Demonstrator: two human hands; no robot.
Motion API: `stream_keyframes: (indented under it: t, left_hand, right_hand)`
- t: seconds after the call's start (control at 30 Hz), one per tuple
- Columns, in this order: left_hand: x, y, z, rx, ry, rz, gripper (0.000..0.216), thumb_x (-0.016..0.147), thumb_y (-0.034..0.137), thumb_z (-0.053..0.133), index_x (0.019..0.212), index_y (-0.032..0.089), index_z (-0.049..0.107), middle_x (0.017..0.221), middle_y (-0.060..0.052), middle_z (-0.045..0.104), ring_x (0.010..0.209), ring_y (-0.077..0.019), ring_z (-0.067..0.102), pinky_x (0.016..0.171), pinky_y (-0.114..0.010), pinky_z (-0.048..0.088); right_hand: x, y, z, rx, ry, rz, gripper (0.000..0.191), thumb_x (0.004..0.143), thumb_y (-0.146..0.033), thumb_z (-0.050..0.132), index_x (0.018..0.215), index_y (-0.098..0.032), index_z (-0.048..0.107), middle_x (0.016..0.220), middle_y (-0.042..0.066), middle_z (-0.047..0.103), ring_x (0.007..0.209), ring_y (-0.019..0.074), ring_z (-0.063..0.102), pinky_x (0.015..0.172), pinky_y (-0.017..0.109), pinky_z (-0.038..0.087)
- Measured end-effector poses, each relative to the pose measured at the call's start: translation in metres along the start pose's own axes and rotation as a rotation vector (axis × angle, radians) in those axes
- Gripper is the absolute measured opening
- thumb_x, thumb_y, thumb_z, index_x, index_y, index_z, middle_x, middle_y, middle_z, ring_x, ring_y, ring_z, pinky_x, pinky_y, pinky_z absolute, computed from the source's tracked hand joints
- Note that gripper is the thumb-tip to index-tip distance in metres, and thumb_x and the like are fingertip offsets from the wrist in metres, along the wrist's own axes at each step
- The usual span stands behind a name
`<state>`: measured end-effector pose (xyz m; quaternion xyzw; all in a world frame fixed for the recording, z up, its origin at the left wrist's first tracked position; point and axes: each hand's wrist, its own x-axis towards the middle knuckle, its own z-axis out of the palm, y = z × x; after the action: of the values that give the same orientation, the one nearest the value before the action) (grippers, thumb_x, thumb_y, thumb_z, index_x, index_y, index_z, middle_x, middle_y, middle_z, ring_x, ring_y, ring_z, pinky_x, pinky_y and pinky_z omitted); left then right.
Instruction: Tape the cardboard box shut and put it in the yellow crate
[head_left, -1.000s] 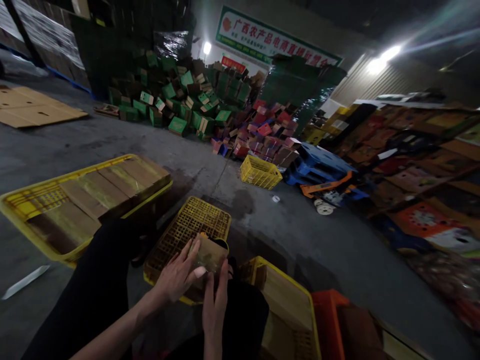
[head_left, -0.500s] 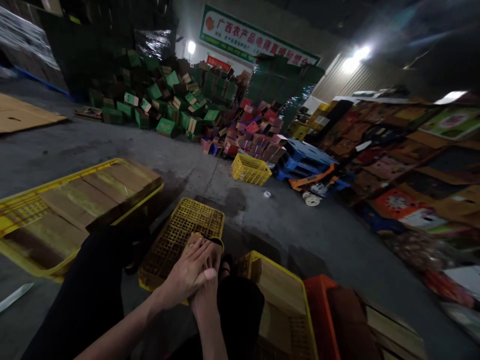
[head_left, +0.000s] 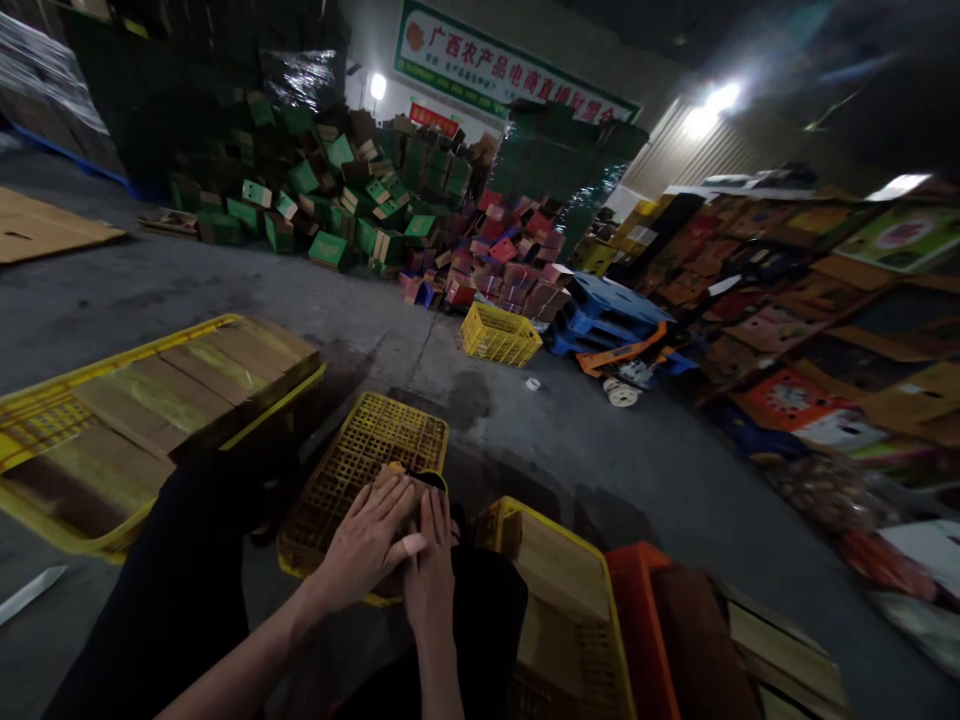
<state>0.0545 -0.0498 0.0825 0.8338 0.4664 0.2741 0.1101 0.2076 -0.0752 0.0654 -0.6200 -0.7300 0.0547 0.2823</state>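
My left hand (head_left: 367, 545) and my right hand (head_left: 430, 570) lie side by side, fingers stretched flat, pressing on a small brown cardboard piece (head_left: 405, 480). Most of that piece is hidden under the fingers. It rests on an upturned yellow plastic crate (head_left: 360, 455) in front of my knees. My legs in dark trousers (head_left: 187, 590) frame the hands.
A yellow crate with flat cardboard (head_left: 150, 400) stands at the left. Another yellow crate (head_left: 562, 600) and an orange crate (head_left: 645, 620) with cardboard are at the lower right. Piles of green boxes (head_left: 322, 190) and red boxes (head_left: 510, 265), a blue pallet (head_left: 615, 310) and box shelves (head_left: 840, 330) lie beyond.
My right hand slid out from under the left and now lies flat beside it on the cardboard piece. The view shifted slightly.
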Motion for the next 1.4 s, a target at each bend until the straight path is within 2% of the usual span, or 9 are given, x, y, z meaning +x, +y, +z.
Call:
stream_keyframes:
  t: [0.2, 0.33, 0.5, 0.73, 0.97, 1.13, 1.23, 1.33, 1.4]
  left_hand:
    - [-0.007, -0.005, 0.003, 0.069, 0.061, -0.120, 0.061, 0.100, 0.050, 0.046, 0.156, 0.029, 0.032, 0.163, -0.008, 0.029, 0.151, -0.0306, 0.023, 0.117, -0.053, 0.031]
    - [-0.011, -0.008, 0.003, 0.083, 0.067, -0.145, 0.063, 0.100, 0.051, 0.045, 0.156, 0.024, 0.032, 0.163, -0.010, 0.028, 0.152, -0.0317, 0.018, 0.117, -0.056, 0.029]
    - [-0.019, -0.011, -0.004, 0.070, 0.101, -0.142, 0.052, 0.102, 0.045, 0.041, 0.146, 0.018, 0.048, 0.163, -0.012, 0.028, 0.152, -0.0321, 0.016, 0.118, -0.056, 0.028]
    - [-0.053, -0.004, -0.002, 0.021, -0.023, 0.052, 0.074, 0.099, 0.055, 0.044, 0.159, 0.020, 0.020, 0.160, -0.011, 0.033, 0.149, -0.0273, 0.028, 0.118, -0.049, 0.031]
    - [-0.060, -0.007, 0.005, 0.010, 0.029, -0.056, 0.072, 0.101, 0.050, 0.043, 0.160, 0.029, 0.010, 0.163, -0.008, 0.026, 0.149, -0.0278, 0.028, 0.118, -0.051, 0.030]
    - [-0.067, -0.013, 0.020, -0.128, 0.126, -0.205, 0.075, 0.100, 0.050, 0.044, 0.161, 0.030, 0.004, 0.167, -0.011, -0.001, 0.150, -0.0346, 0.024, 0.114, -0.050, 0.037]
    - [-0.066, -0.018, 0.032, -0.268, 0.134, -0.244, 0.079, 0.100, 0.056, 0.041, 0.160, 0.029, -0.002, 0.167, -0.011, 0.002, 0.150, -0.0353, 0.023, 0.115, -0.052, 0.036]
    - [-0.060, -0.016, 0.036, -0.499, 0.127, -0.283, 0.078, 0.100, 0.059, 0.037, 0.161, 0.025, 0.001, 0.167, -0.009, 0.007, 0.152, -0.0311, 0.017, 0.121, -0.050, 0.027]
    - [-0.057, -0.013, 0.031, -0.664, 0.110, -0.328, 0.078, 0.100, 0.059, 0.035, 0.161, 0.024, 0.003, 0.167, -0.007, 0.009, 0.153, -0.0276, 0.013, 0.123, -0.046, 0.020]
  right_hand:
    - [-0.007, -0.001, 0.009, 0.124, 0.088, 0.091, 0.055, 0.104, -0.040, 0.033, 0.156, -0.022, 0.030, 0.159, 0.011, 0.037, 0.147, 0.0245, 0.034, 0.117, 0.050, 0.032]
    - [-0.009, -0.002, 0.007, 0.132, 0.079, 0.110, 0.056, 0.104, -0.040, 0.032, 0.156, -0.021, 0.029, 0.160, 0.012, 0.035, 0.147, 0.0230, 0.034, 0.117, 0.046, 0.033]
    - [-0.007, -0.013, 0.000, -0.094, -0.023, 0.196, 0.058, 0.103, -0.049, 0.031, 0.154, -0.022, 0.035, 0.162, 0.010, 0.028, 0.152, 0.0342, 0.015, 0.115, 0.062, 0.025]
    - [-0.032, -0.033, -0.002, -0.183, -0.109, 0.047, 0.056, 0.104, -0.045, 0.029, 0.156, -0.026, 0.028, 0.161, 0.005, 0.030, 0.152, 0.0270, 0.021, 0.120, 0.057, 0.021]
    - [-0.049, -0.020, -0.013, -0.102, -0.088, 0.155, 0.060, 0.104, -0.049, 0.027, 0.159, -0.026, 0.019, 0.165, 0.004, 0.020, 0.153, 0.0274, 0.012, 0.118, 0.054, 0.030]
    - [-0.049, -0.011, -0.006, -0.026, -0.048, 0.181, 0.062, 0.104, -0.050, 0.026, 0.159, -0.023, 0.019, 0.165, 0.004, 0.019, 0.152, 0.0261, 0.018, 0.117, 0.048, 0.035]
    - [-0.042, -0.008, -0.001, -0.095, -0.043, 0.170, 0.067, 0.102, -0.056, 0.027, 0.158, -0.020, 0.026, 0.164, 0.007, 0.023, 0.152, 0.0323, 0.017, 0.115, 0.055, 0.036]
    - [-0.032, -0.013, 0.003, -0.206, -0.028, 0.137, 0.067, 0.100, -0.061, 0.027, 0.155, -0.024, 0.033, 0.163, 0.007, 0.025, 0.151, 0.0379, 0.017, 0.112, 0.066, 0.032]
    - [-0.026, -0.019, 0.006, -0.233, -0.028, 0.089, 0.065, 0.100, -0.062, 0.025, 0.154, -0.027, 0.036, 0.163, 0.006, 0.027, 0.151, 0.0375, 0.018, 0.111, 0.067, 0.033]
